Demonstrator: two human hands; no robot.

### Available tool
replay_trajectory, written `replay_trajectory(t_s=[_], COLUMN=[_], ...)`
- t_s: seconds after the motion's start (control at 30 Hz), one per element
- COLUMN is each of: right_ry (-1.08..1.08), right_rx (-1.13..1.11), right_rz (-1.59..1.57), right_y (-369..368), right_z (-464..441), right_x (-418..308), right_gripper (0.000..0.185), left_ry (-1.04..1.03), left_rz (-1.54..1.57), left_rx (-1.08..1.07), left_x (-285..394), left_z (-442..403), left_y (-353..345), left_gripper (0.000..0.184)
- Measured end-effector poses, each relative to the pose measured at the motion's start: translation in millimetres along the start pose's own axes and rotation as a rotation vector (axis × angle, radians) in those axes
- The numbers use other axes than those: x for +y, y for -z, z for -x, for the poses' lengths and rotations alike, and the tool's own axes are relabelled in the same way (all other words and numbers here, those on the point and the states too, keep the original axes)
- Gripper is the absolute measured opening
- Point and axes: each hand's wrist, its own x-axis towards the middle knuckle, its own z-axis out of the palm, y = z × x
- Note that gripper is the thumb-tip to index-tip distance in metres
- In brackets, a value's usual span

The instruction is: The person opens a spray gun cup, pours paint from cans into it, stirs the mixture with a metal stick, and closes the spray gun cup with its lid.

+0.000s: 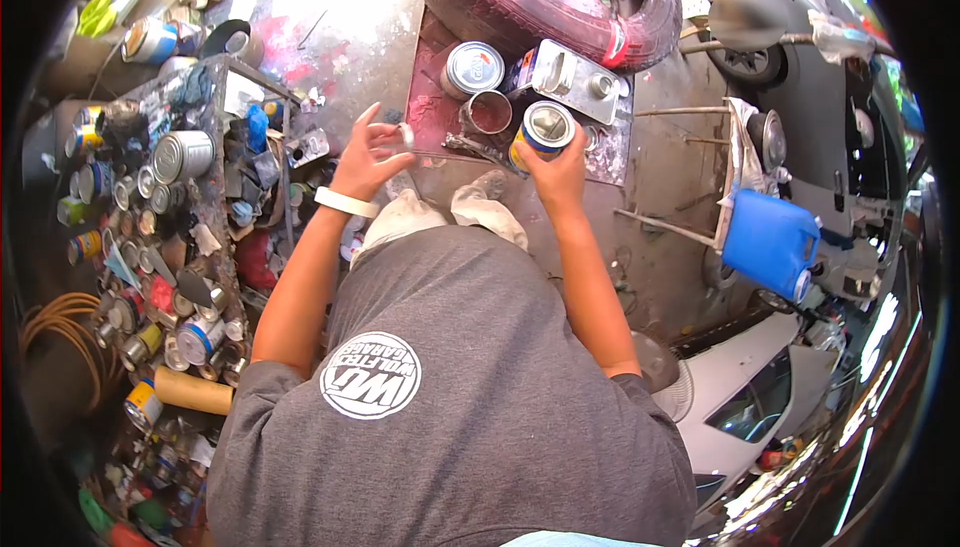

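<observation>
My right hand [557, 169] is wrapped round a small paint can [549, 125] with a silver rim and a yellow and blue side. Raised to the left, my left hand [375, 154] pinches a small, pale round piece [406, 136], seen nearly edge-on, that looks like a lid. Between the hands, on a red paint-stained board [428, 122], stands an open tin [487, 112] with reddish residue inside. Behind it is a closed round can [474, 69] with a printed lid. A rectangular metal can [575, 80] with a round cap is just beyond my right hand.
A large tyre [560, 7] lies at the board's far side. To the left, a cluttered rack [225, 97] holds several cans, including a large silver one [183, 156]. A blue jerrycan [768, 237] is on the right, near metal legs and a white car [745, 397].
</observation>
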Motion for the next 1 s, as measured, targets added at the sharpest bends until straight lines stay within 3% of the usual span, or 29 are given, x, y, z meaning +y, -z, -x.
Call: replay_trajectory(t_s=[0.1, 0.33, 0.43, 0.6, 0.7, 0.87, 0.9, 1.0], right_ry=[-0.064, 0.154, 0.160, 0.195, 0.166, 0.154, 0.152, 0.159], right_rx=[0.070, 0.110, 0.140, 0.164, 0.146, 0.118, 0.110, -0.040], right_rz=[-0.352, -0.058, 0.035, 0.133, 0.104, -0.066, -0.110, -0.212], right_y=[3, 15, 13, 16, 18, 23, 22, 19], right_z=[13, 30, 40, 50, 53, 60, 60, 60], right_x=[4, -15, -11, 1, 4, -4, -6, -16], right_gripper=[0.079, 0.081, 0.081, 0.084, 0.086, 0.082, 0.081, 0.080], left_ry=[-0.182, -0.603, -0.677, -0.553, -0.507, -0.675, -0.589, 0.055], left_rz=[-0.120, -0.520, -0.753, -0.864, -0.875, -0.751, -0.705, -0.302], left_rx=[-0.098, -0.367, -0.418, -0.453, -0.486, -0.336, -0.308, -0.319], left_x=[70, 177, 172, 174, 175, 156, 155, 119], left_z=[-16, -25, -24, -17, -13, 1, 7, 11], left_y=[-38, -130, -147, -153, -157, -156, -152, -130], left_gripper=[0.103, 0.098, 0.098, 0.100, 0.101, 0.107, 0.107, 0.105])
